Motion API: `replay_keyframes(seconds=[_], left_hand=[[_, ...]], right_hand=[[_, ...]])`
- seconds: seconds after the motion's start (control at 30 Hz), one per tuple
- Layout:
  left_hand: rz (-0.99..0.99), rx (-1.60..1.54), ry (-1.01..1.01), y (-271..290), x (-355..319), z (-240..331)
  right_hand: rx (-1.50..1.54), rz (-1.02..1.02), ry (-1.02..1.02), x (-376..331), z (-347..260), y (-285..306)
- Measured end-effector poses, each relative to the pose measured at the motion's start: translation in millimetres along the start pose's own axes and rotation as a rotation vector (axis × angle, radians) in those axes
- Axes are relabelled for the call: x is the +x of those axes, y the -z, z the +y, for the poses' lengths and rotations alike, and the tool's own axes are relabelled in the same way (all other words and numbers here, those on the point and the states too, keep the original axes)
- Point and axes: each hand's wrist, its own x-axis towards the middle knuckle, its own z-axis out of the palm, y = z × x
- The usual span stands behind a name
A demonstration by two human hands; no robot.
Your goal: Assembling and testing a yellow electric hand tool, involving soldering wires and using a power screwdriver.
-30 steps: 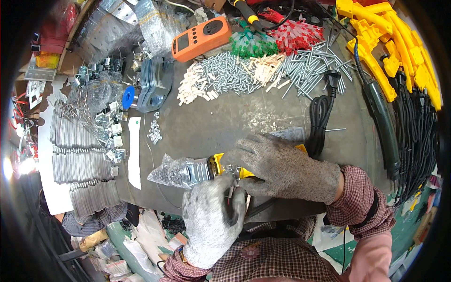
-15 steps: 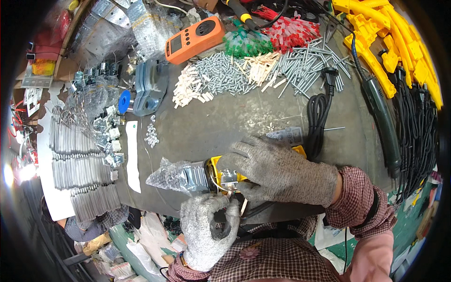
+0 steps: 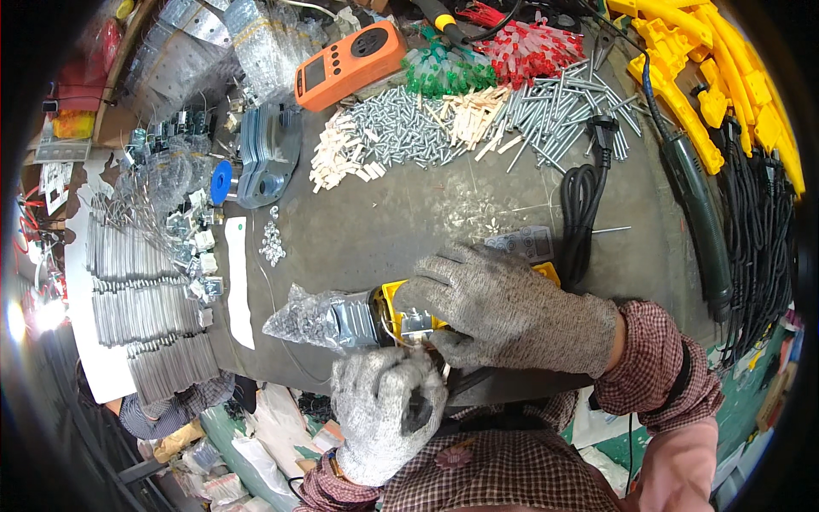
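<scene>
My right hand (image 3: 512, 311), in a grey glove, presses over a yellow plastic tool housing (image 3: 395, 294) with its fingers bent round it. Most of the housing is hidden under that hand; a bit of yellow shows past the knuckles. At its left end is a ribbed metal part (image 3: 354, 320) with clear bubble wrap (image 3: 299, 317) round its tip. A small shiny metal piece (image 3: 416, 322) sits inside the housing. A thin pale wire (image 3: 386, 328) bends down to my left hand (image 3: 384, 414), whose gloved fingers pinch it at the housing's near side. Its fingertips are partly hidden.
A coiled black power cord (image 3: 582, 213) and a grey flat part (image 3: 522, 243) lie beyond my right hand. Screws (image 3: 401, 128), an orange meter (image 3: 351, 64) and yellow housings (image 3: 674, 51) line the back. A dark green cylindrical tool (image 3: 695, 222) lies right, stacked metal strips (image 3: 145, 307) left.
My left hand has turned and shifted slightly right and up, its fingers closer to the housing. My right hand stays over the housing. The whole view has shifted a little.
</scene>
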Motion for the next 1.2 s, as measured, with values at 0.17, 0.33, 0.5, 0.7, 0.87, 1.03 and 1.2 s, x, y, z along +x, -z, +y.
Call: replay_keyframes(seconds=[0.17,0.33,0.5,0.7,0.87,1.03,1.2], left_hand=[[0.081,-0.024,-0.034,9.2,-3.1,3.0],[0.003,0.027,0.026,4.1,18.1,7.1],[0.028,-0.033,0.051,0.3,0.1,-2.1],[0.045,-0.125,0.047,-0.2,9.4,1.0],[0.069,-0.127,0.031,8.0,-9.2,-22.5],[0.028,-0.113,0.082,7.8,1.8,-14.3],[0.155,-0.165,0.186,-1.1,1.4,-11.0]], right_hand=[[-0.039,-0.050,0.004,4.5,-2.9,3.6],[-0.006,0.016,-0.025,5.5,0.7,-0.7],[0.003,-0.012,-0.027,8.0,-0.4,2.3],[-0.045,-0.009,0.010,5.0,-0.2,0.9],[-0.084,0.005,0.017,6.5,0.6,-3.8],[-0.129,-0.052,0.075,11.8,-0.9,4.8],[-0.103,-0.010,0.042,9.6,-1.5,0.9]])
